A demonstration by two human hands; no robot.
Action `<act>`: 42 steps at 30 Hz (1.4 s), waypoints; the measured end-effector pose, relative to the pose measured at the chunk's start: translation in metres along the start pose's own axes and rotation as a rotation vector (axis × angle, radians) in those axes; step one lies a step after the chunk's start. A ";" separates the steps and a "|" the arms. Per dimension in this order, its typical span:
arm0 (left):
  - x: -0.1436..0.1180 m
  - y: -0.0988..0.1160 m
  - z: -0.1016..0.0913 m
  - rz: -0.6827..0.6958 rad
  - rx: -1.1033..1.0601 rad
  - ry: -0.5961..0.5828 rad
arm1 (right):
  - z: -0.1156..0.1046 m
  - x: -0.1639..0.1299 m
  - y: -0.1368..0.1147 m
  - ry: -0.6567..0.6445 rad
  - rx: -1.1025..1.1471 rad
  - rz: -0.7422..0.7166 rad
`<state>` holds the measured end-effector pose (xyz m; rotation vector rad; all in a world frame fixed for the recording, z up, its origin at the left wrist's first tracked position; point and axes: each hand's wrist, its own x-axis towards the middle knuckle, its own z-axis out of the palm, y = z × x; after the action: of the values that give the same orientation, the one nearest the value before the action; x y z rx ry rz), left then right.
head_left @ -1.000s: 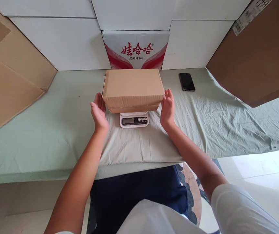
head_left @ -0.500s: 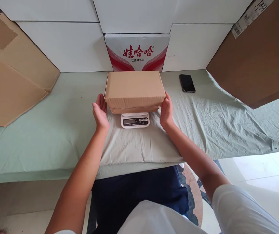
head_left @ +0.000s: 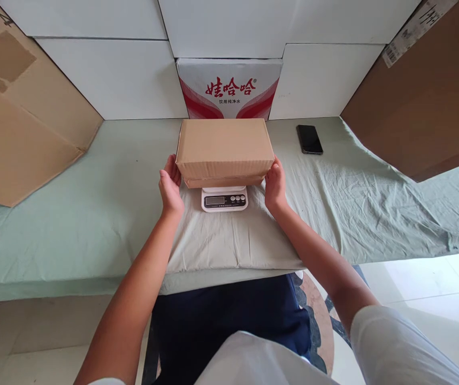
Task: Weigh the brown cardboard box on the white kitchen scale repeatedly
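my left hand (head_left: pixel 170 187) and right hand (head_left: pixel 275 184) press flat, fingers straight, grasping the cardboard box (head_left: pixel 224 149) on the scale (head_left: pixel 224 198).

The platform of the scale (head_left: pixel 224 198) is covered by the cardboard box (head_left: pixel 224 151), and its display cannot be read. The fingers (head_left: pixel 172 167) of the left hand (head_left: pixel 170 185) are partly hidden behind the box's end. The brown carton (head_left: pixel 422 91) is cut off by the right edge.

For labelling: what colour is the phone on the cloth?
Black; the phone shows clearly in the head view.
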<state>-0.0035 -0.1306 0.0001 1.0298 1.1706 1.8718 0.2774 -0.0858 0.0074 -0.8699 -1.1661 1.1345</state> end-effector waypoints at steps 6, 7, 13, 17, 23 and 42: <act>-0.001 -0.002 0.002 -0.010 0.003 0.014 | 0.005 -0.002 -0.005 0.076 0.117 0.083; -0.002 -0.002 0.002 -0.008 0.004 0.016 | 0.006 -0.003 -0.006 0.082 0.126 0.088; -0.002 -0.005 0.001 0.000 0.008 0.015 | 0.006 -0.002 -0.005 0.062 0.099 0.060; -0.001 -0.006 0.001 0.004 0.013 0.005 | 0.004 -0.002 -0.004 0.041 0.069 0.035; -0.002 -0.005 0.002 0.009 0.012 0.016 | 0.005 -0.001 -0.003 0.056 0.068 0.040; -0.010 0.007 0.012 0.097 0.029 -0.039 | 0.011 -0.010 -0.010 -0.007 0.066 -0.062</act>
<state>0.0109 -0.1366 0.0071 1.1529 1.1470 1.9055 0.2681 -0.0981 0.0166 -0.7755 -1.1475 1.1197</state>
